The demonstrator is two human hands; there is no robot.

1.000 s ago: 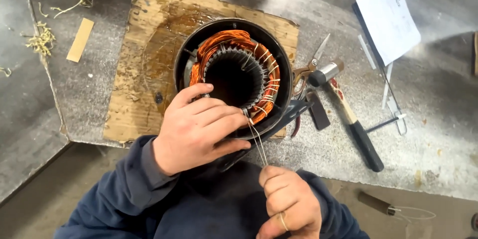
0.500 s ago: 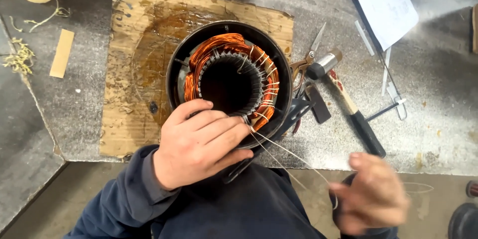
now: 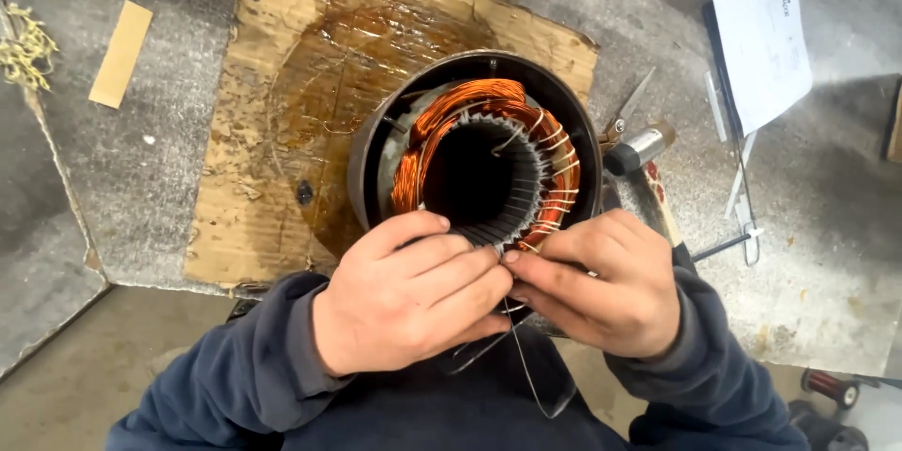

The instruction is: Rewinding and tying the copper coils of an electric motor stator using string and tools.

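A round dark motor stator [image 3: 376,146] with orange copper windings [image 3: 442,113] stands on stained cardboard [image 3: 282,85] on the grey bench. My left hand [image 3: 409,296] lies over the stator's near rim, fingers curled. Beside it, my right hand [image 3: 606,287] meets the left at the fingertips, pinching a thin cord [image 3: 526,371]. The cord loops down from both hands toward my dark blue sleeves. White lacing ties cross the windings on the right side.
A hammer [image 3: 644,155] and scissors [image 3: 625,113] lie just right of the stator. White paper on a clipboard [image 3: 761,47] sits at the far right. A wood strip [image 3: 122,52] and fibre scraps [image 3: 28,47] lie far left. A small copper wire spool [image 3: 832,385] is at lower right.
My right hand, which had pulled the cord out to the lower right, has come back up to the stator rim beside the left hand. The left hand has stayed on the rim.
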